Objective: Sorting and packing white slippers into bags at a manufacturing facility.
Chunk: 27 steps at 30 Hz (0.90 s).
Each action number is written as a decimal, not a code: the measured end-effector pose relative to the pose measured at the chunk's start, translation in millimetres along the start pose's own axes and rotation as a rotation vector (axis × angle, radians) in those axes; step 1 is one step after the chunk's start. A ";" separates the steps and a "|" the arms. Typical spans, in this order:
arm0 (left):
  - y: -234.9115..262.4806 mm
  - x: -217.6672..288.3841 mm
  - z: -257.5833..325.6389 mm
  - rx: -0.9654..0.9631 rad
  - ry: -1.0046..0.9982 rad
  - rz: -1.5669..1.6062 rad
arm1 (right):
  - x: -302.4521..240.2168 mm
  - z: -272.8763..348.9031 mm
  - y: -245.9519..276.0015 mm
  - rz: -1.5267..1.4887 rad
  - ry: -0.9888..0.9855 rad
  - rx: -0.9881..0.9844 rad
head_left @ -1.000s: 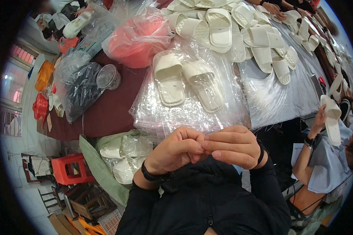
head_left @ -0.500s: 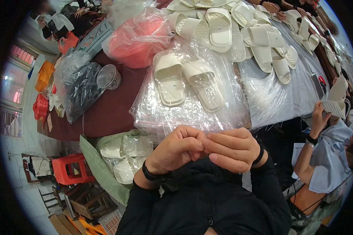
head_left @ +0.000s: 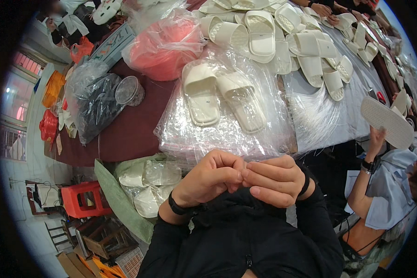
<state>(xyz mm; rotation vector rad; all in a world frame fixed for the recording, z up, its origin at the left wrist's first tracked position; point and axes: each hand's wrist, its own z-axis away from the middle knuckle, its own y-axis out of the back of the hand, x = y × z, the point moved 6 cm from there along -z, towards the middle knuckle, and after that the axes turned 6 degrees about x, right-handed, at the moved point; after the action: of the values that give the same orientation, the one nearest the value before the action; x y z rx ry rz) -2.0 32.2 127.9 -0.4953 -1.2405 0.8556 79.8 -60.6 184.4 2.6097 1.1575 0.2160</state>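
Observation:
My left hand point(head_left: 217, 176) and my right hand point(head_left: 277, 180) meet fingertip to fingertip at the table's near edge, both with fingers closed in a pinch. Whatever lies between the fingertips, if anything, is too small or hidden to make out. Just beyond them, two cream slippers point(head_left: 202, 103) lie side by side, toe straps away from me. They rest on a stack of clear plastic bags point(head_left: 171, 134), with thin film over part of them.
Many cream slippers point(head_left: 260, 39) are piled behind. White plastic ties point(head_left: 312, 111) fan out at right. Pink bagged material point(head_left: 167, 44), a clear tub point(head_left: 129, 91) and a dark bag point(head_left: 99, 109) sit left. Below is a green sack point(head_left: 120, 199) of wrapped slippers. A co-worker holds a slipper point(head_left: 387, 123).
My hands stay pinched together, barely moved. At right, the co-worker's slipper has been raised and turned sole outward. A white, spotted object has come into view at the top left.

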 end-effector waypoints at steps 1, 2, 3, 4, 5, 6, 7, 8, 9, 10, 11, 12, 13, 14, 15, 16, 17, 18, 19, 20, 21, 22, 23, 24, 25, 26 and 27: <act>-1.2 0.3 0.0 0.001 0.000 0.000 | 0.2 0.0 0.3 -0.004 -0.011 0.010; -2.0 0.6 -0.4 0.018 -0.004 -0.034 | -0.6 1.0 -0.6 -0.004 -0.011 0.010; -2.4 0.7 -0.9 0.036 -0.008 -0.067 | -0.7 2.6 -0.9 0.007 -0.021 0.023; -1.7 -0.2 -0.6 0.037 -0.009 -0.068 | -0.8 3.4 -1.2 0.017 -0.031 0.037; 0.3 -1.4 -0.2 0.053 -0.019 -0.081 | -1.6 0.8 2.4 0.016 -0.030 0.037; 1.4 -2.2 0.6 0.068 -0.030 -0.095 | 5.3 -2.9 5.9 -0.042 -0.168 -0.017; 1.1 -3.3 0.6 0.070 -0.032 -0.096 | 12.7 -2.5 4.8 -0.100 -0.307 -0.071; -1.0 4.8 1.6 0.064 -0.196 -0.108 | 12.6 -0.6 1.1 -0.103 -0.304 -0.069; -2.7 13.3 5.3 0.058 -0.361 -0.120 | 21.7 5.8 1.1 -0.207 -0.474 0.076; -5.5 13.7 4.5 0.048 -0.360 -0.121 | 30.5 13.5 3.9 -0.299 -0.642 0.220; -5.1 22.0 7.5 0.118 -0.504 -0.191 | 28.3 14.7 2.8 -0.289 -0.638 0.218; -4.8 29.5 11.2 0.189 -0.648 -0.260 | 35.4 24.9 -2.2 -0.628 -0.872 0.341; -5.2 28.3 11.7 0.183 -0.647 -0.260 | 39.2 36.7 -12.6 -0.979 -1.098 0.465; -7.8 30.8 14.9 0.182 -0.743 -0.356 | 40.7 43.2 -20.1 -1.150 -1.169 0.487; -11.3 32.8 18.7 0.178 -0.839 -0.452 | 39.6 42.0 -21.1 -1.142 -1.167 0.489; -13.6 32.3 21.2 0.189 -0.849 -0.536 | 38.0 42.8 -28.7 -1.349 -1.236 0.572; -15.5 31.2 21.9 0.182 -0.849 -0.534 | 36.0 43.1 -35.7 -1.557 -1.297 0.655; -18.3 31.2 23.6 0.194 -0.886 -0.591 | 34.8 42.7 -39.9 -1.644 -1.288 0.642; -20.1 31.1 23.9 0.206 -0.922 -0.645 | 34.5 41.7 -41.6 -1.634 -1.290 0.642; -21.1 32.0 24.2 0.216 -0.963 -0.686 | 33.2 40.1 -44.8 -1.705 -1.299 0.669; -22.0 31.7 23.4 0.209 -0.963 -0.681 | 32.0 39.3 -46.8 -1.776 -1.307 0.696; -24.1 32.1 24.6 0.235 -0.980 -0.718 | 31.0 40.7 -47.7 -1.791 -1.317 0.682; -25.5 32.5 25.3 0.263 -0.996 -0.756 | 31.6 42.0 -47.9 -1.783 -1.319 0.682; -26.2 32.0 24.5 0.258 -0.996 -0.751 | 31.9 42.1 -48.8 -1.811 -1.313 0.681; -26.8 31.9 24.8 0.264 -1.011 -0.761 | 31.6 41.5 -49.6 -1.841 -1.306 0.679; -27.3 31.9 25.1 0.271 -1.026 -0.772 | 31.1 41.1 -49.6 -1.836 -1.308 0.678; -27.4 31.8 25.1 0.268 -1.027 -0.768 | 30.5 41.1 -49.2 -1.836 -1.313 0.693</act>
<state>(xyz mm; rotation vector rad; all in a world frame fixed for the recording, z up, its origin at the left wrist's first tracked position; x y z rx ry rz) -15.3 37.7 174.7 0.7238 -1.9941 0.5677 75.8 -14.2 130.7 0.3969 2.2607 -1.9415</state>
